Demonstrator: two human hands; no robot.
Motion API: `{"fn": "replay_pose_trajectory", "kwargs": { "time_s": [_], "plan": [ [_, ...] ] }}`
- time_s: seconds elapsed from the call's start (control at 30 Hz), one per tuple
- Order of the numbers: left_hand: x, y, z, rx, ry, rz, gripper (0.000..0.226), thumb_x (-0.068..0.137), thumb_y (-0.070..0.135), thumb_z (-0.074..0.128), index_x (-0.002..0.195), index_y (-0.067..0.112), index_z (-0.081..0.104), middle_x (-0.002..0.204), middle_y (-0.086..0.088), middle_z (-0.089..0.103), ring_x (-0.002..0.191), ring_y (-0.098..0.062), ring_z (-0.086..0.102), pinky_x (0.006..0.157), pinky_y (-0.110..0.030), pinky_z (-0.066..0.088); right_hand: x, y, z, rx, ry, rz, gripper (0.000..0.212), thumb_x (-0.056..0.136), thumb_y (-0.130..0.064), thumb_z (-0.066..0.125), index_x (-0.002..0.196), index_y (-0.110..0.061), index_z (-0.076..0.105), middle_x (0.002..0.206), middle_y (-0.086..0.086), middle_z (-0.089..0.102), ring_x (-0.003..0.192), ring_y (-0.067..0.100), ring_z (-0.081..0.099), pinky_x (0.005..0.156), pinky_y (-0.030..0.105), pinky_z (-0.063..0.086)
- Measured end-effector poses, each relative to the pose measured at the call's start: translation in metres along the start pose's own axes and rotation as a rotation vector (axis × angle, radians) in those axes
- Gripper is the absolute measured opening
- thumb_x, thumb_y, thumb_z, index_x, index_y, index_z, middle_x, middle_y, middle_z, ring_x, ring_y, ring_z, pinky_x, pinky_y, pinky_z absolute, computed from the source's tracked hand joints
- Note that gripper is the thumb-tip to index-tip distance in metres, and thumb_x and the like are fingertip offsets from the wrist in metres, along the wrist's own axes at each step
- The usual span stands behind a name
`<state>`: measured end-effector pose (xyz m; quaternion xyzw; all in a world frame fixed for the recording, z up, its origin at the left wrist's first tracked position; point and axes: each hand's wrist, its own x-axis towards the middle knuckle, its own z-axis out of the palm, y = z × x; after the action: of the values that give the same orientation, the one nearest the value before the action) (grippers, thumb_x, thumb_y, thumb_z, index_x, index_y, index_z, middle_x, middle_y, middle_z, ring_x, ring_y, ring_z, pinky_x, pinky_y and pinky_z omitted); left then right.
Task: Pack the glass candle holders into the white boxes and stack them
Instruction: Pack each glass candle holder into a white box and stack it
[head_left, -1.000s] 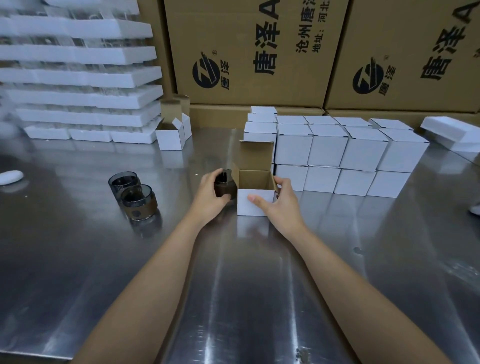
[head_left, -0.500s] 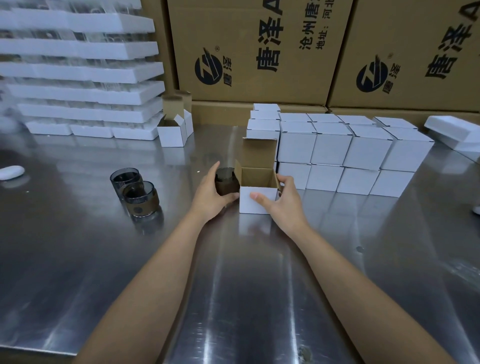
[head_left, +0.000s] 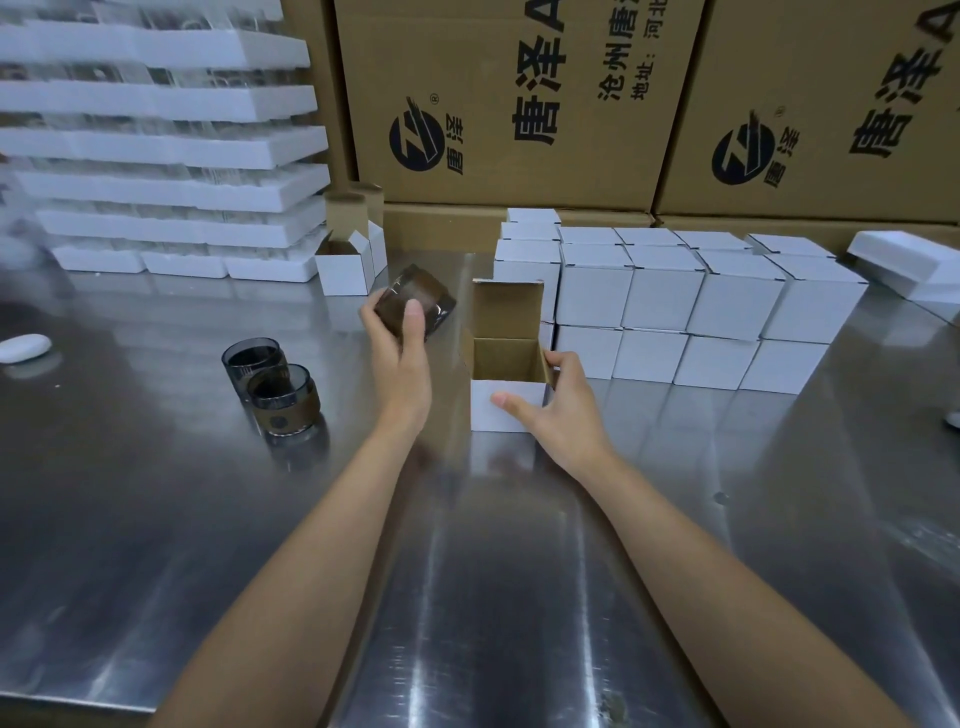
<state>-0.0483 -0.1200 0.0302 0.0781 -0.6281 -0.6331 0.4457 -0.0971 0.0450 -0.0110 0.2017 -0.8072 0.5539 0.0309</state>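
- While held clear of the bench (head_left: 156, 519), gripped tilted in the curled left hand (head_left: 400, 358): glass candle holder (head_left: 415, 301), just left of the open white box (head_left: 504, 410), likely for dropping in.
- Pinching that box steady: right hand (head_left: 550, 410), thumb on front.
- Waiting left: two more holders (head_left: 270, 379).
- Behind: stacked white boxes (head_left: 665, 296), foam trays (head_left: 171, 150), brown cartons (head_left: 519, 104).

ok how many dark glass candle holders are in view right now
3. One dark glass candle holder is held tilted in the left hand, beside the open white cardboard box; two stand together on the steel table further left. Others may sit hidden inside the closed white boxes.
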Motion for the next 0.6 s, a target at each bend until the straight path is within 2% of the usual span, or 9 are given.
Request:
{"fn": "replay_pose_trajectory", "kwargs": {
  "time_s": [0.07,0.13,0.2,0.23,0.3,0.37,0.47,0.6],
  "plan": [
    [-0.007,0.008,0.001,0.022,-0.065,0.193,0.030,0.090,0.039,0.053,0.117,0.033,0.041,0.115,0.016,0.052,0.104,0.001,0.054,0.092,-0.020,0.044,-0.001,-0.001,0.002,-0.015,-0.006,-0.016,0.073,0.069,-0.053,0.081,0.124,-0.028,0.038,0.126,-0.013,0.055,0.114,0.002,0.054,0.089,0.018,0.042],
    [-0.010,0.011,0.005,0.194,-0.163,0.404,0.040,0.083,0.038,0.061,0.119,0.034,0.044,0.118,0.027,0.048,0.108,-0.001,0.051,0.096,-0.033,0.044,-0.001,-0.002,0.003,-0.025,-0.004,-0.027,0.078,0.068,-0.056,0.080,0.127,-0.024,0.040,0.125,-0.013,0.055,0.113,0.002,0.054,0.091,0.020,0.043],
    [-0.012,0.012,0.009,0.403,-0.262,0.570,0.051,0.077,0.045,0.066,0.123,0.033,0.048,0.118,0.030,0.049,0.109,0.004,0.047,0.099,-0.029,0.036,-0.002,-0.003,0.004,-0.021,0.002,-0.038,0.078,0.066,-0.058,0.079,0.124,-0.022,0.042,0.120,-0.012,0.057,0.110,0.001,0.055,0.090,0.021,0.045],
    [-0.013,0.011,0.011,0.498,-0.308,0.622,0.057,0.074,0.049,0.067,0.125,0.030,0.050,0.118,0.027,0.052,0.108,0.005,0.047,0.100,-0.025,0.032,-0.002,-0.003,0.004,-0.023,0.009,-0.043,0.074,0.066,-0.057,0.079,0.120,-0.022,0.043,0.115,-0.013,0.057,0.106,-0.001,0.056,0.085,0.019,0.045],
    [-0.016,0.007,0.013,0.618,-0.389,0.653,0.063,0.073,0.050,0.067,0.127,0.023,0.053,0.120,0.015,0.058,0.109,-0.002,0.051,0.100,-0.021,0.027,-0.002,-0.004,0.004,-0.035,0.023,-0.050,0.065,0.068,-0.052,0.080,0.113,-0.022,0.043,0.107,-0.014,0.056,0.099,-0.001,0.056,0.076,0.014,0.042],
    [-0.018,0.001,0.010,0.655,-0.396,0.606,0.059,0.076,0.048,0.067,0.126,0.020,0.055,0.124,0.009,0.059,0.111,-0.006,0.051,0.099,-0.022,0.028,-0.002,-0.003,0.004,-0.039,0.023,-0.041,0.066,0.068,-0.052,0.080,0.114,-0.023,0.042,0.109,-0.012,0.056,0.101,0.002,0.056,0.073,0.011,0.039],
    [-0.014,-0.001,0.007,0.671,-0.353,0.541,0.053,0.077,0.048,0.067,0.121,0.021,0.056,0.125,0.009,0.058,0.111,-0.004,0.048,0.098,-0.024,0.028,-0.002,-0.004,0.004,-0.032,0.019,-0.019,0.075,0.066,-0.058,0.079,0.121,-0.023,0.041,0.115,-0.012,0.056,0.105,0.001,0.054,0.074,0.008,0.037],
    [-0.013,-0.003,0.010,0.664,-0.366,0.473,0.050,0.079,0.055,0.060,0.120,0.028,0.053,0.119,0.015,0.057,0.109,-0.003,0.047,0.099,-0.025,0.028,-0.002,-0.005,0.004,-0.026,0.015,-0.011,0.078,0.064,-0.061,0.079,0.121,-0.024,0.041,0.117,-0.012,0.056,0.107,0.002,0.054,0.074,0.011,0.039]
  ]
}}
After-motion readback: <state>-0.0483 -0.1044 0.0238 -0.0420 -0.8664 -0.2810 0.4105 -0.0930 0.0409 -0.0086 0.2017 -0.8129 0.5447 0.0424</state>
